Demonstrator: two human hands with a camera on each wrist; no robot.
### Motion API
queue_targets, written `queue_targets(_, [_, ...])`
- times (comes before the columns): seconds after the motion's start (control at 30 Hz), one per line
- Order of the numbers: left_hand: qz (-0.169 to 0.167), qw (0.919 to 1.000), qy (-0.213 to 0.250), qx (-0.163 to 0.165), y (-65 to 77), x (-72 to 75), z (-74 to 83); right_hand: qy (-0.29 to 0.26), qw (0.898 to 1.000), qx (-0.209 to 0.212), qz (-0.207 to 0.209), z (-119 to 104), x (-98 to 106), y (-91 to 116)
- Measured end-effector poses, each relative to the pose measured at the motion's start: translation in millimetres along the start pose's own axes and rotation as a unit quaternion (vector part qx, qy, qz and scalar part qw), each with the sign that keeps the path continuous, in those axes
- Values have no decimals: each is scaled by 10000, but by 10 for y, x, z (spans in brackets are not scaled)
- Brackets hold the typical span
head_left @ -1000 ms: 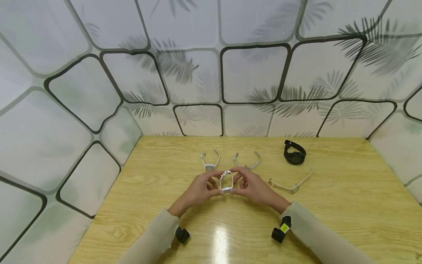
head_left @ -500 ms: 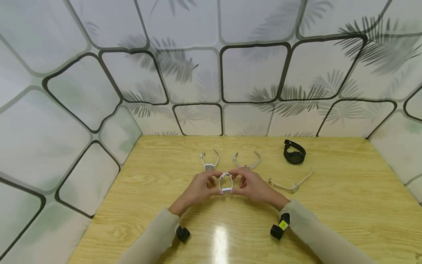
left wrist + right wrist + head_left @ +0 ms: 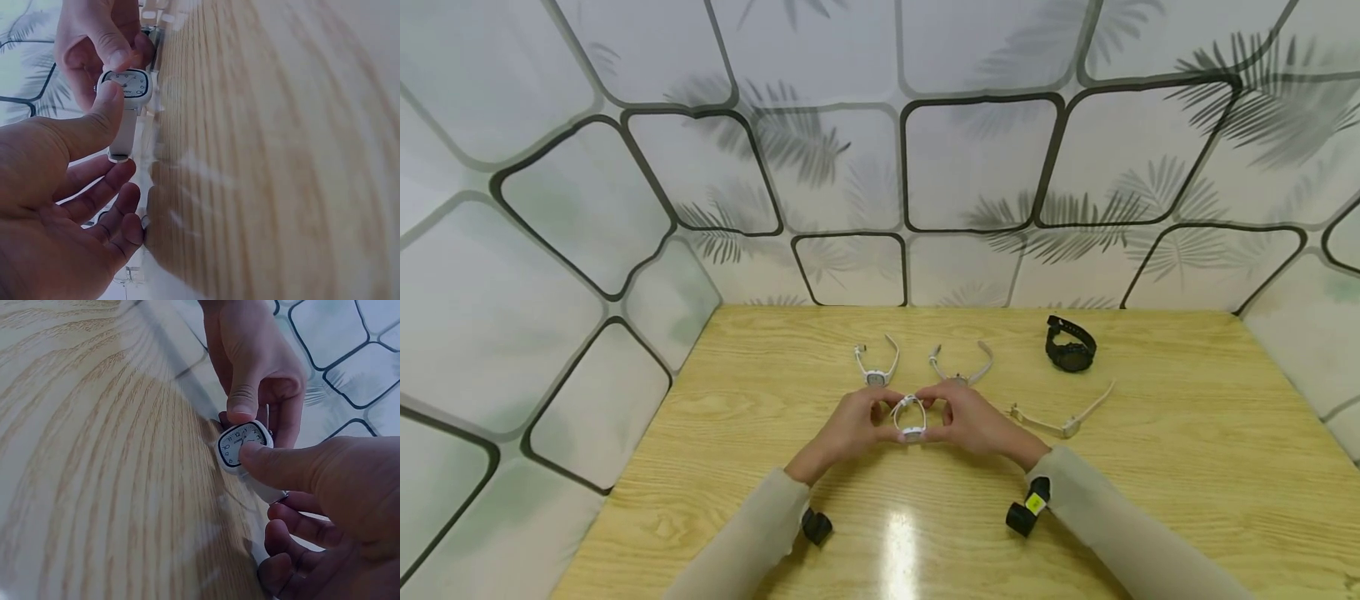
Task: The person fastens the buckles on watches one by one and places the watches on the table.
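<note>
Both hands hold a white wristwatch (image 3: 912, 435) above the table, its strap forming a loop. My left hand (image 3: 847, 427) pinches the left side, thumb at the case and fingers up by the strap. On the other side my right hand (image 3: 973, 422) pinches it the same way. The left wrist view shows the watch's rounded square dial (image 3: 131, 84) with a dark border, both thumbs on its case. Numerals are visible on the watch face (image 3: 232, 452) in the right wrist view, where a thumb covers part of the dial.
Behind the hands lie a white watch (image 3: 876, 378) and a pale-strapped watch (image 3: 983, 367). A cream watch (image 3: 1070, 428) lies stretched out to the right, with a black watch (image 3: 1072, 358) farther back. Patterned fabric (image 3: 977, 167) rises behind the wooden table (image 3: 1195, 467).
The looped watch and both hands have shifted slightly left, and the right forearm has drawn inward. The watch face has tipped a little more into view. The other watches lie as before.
</note>
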State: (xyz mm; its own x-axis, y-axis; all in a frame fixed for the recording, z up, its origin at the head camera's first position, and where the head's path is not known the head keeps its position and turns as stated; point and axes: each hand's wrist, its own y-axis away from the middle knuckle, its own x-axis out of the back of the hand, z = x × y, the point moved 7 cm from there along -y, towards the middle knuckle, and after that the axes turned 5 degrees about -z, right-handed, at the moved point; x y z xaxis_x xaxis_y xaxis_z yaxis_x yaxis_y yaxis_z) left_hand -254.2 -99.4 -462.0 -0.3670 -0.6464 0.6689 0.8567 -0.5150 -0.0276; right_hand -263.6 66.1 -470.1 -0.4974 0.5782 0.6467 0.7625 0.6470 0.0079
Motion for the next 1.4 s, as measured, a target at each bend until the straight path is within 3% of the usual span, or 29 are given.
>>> queue_targets(1.4, [-266, 9993, -229, 84, -21, -34, -48, 171, 9997, 69, -145, -14, -33, 14])
